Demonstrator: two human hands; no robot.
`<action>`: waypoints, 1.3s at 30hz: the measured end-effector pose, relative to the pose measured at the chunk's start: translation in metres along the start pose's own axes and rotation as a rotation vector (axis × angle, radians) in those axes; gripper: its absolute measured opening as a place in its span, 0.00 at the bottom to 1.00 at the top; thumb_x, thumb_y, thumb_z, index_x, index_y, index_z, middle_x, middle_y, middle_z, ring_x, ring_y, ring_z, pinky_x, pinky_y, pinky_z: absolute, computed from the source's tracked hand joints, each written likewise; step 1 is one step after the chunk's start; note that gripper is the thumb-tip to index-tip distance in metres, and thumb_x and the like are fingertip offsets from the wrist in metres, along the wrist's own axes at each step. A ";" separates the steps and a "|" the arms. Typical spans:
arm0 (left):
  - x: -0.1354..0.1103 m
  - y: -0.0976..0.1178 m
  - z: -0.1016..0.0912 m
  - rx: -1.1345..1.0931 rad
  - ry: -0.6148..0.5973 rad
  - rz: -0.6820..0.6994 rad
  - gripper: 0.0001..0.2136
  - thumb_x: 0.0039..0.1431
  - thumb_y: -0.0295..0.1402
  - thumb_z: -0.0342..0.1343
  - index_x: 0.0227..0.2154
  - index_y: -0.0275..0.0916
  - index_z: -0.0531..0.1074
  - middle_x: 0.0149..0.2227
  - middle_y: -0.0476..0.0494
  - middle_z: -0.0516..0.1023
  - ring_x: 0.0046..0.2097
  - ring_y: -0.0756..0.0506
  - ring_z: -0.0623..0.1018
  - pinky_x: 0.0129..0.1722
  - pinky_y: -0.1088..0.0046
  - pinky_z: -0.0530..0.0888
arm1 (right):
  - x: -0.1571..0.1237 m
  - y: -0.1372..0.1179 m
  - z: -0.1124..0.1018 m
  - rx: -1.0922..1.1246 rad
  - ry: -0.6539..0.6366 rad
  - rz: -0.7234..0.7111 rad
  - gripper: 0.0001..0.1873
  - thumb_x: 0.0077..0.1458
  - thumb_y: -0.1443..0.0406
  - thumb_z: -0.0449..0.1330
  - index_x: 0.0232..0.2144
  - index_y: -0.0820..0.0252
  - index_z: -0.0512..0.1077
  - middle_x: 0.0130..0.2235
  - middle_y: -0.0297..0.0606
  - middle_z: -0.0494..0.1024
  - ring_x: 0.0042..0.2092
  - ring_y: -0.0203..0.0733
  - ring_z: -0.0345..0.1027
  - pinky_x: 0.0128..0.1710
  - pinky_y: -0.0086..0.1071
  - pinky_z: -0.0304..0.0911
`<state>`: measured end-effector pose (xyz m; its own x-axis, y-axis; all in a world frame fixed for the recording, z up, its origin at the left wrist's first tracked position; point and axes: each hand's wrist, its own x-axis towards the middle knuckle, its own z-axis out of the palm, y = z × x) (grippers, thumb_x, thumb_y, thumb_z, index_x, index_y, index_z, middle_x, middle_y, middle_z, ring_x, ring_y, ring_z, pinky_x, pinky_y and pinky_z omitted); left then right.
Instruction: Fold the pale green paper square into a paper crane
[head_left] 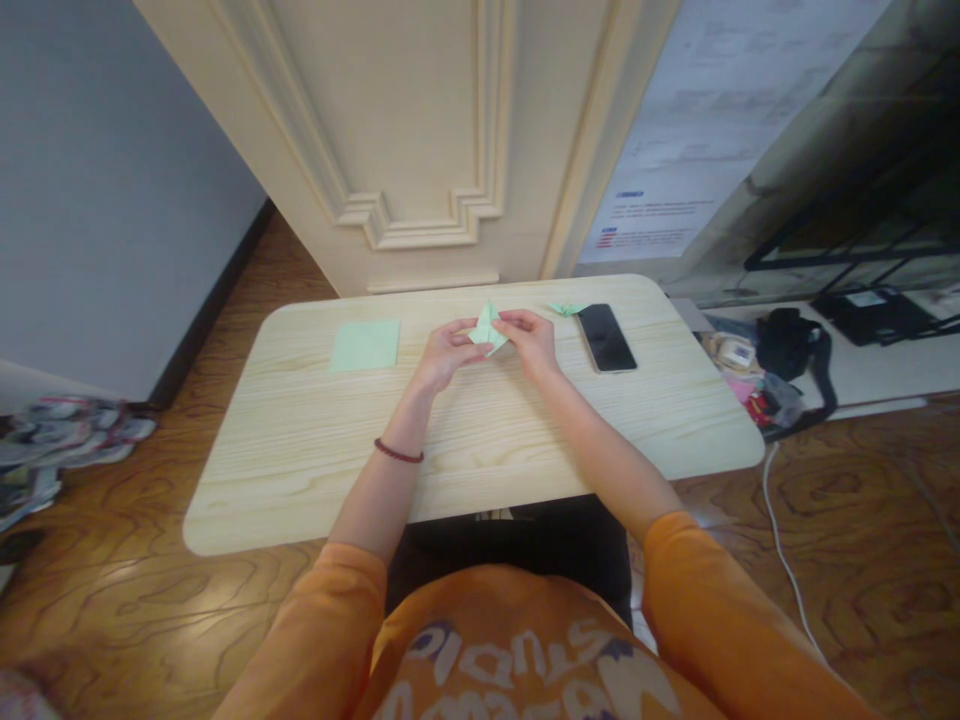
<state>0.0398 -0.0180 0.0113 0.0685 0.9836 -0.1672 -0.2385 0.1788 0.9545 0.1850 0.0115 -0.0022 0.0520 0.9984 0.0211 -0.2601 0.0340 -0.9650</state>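
Head view, left hand (446, 358), right hand (531, 342), fingers (510, 322) pinching folded green paper (487, 330)

We read: orange long-sleeved sweatshirt (517, 610) | large white lettering across its chest, seen upside down, blurred, no sure word | white printed paper notice (675, 170) | blue and red headings, too blurred to read

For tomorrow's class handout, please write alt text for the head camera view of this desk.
The left hand and right hand hold a folded pale green paper over a light wood table. A green square sheet lies to the left; a black smartphone and small green paper fold lie to the right.
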 end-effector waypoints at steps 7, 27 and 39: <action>0.001 -0.002 -0.001 0.006 -0.008 0.011 0.34 0.24 0.34 0.75 0.42 0.35 0.76 0.28 0.45 0.82 0.30 0.45 0.80 0.38 0.63 0.78 | 0.001 0.001 -0.001 0.031 -0.006 -0.004 0.20 0.30 0.56 0.74 0.26 0.58 0.76 0.29 0.36 0.80 0.36 0.43 0.74 0.43 0.39 0.68; 0.001 -0.002 0.005 0.010 0.021 0.036 0.30 0.28 0.33 0.73 0.41 0.35 0.74 0.29 0.48 0.81 0.30 0.49 0.78 0.36 0.70 0.75 | 0.002 0.004 0.000 -0.001 0.014 -0.064 0.19 0.31 0.56 0.74 0.26 0.59 0.76 0.28 0.35 0.79 0.33 0.40 0.73 0.39 0.36 0.68; 0.003 -0.004 0.003 0.016 0.027 0.061 0.31 0.26 0.30 0.72 0.42 0.35 0.74 0.30 0.48 0.80 0.31 0.49 0.78 0.36 0.70 0.75 | -0.002 0.002 0.001 0.183 -0.031 0.117 0.17 0.29 0.64 0.74 0.25 0.60 0.75 0.28 0.35 0.79 0.32 0.38 0.73 0.36 0.34 0.68</action>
<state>0.0434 -0.0157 0.0077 0.0281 0.9929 -0.1153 -0.2263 0.1186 0.9668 0.1833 0.0097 -0.0035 -0.0174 0.9969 -0.0771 -0.4339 -0.0770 -0.8977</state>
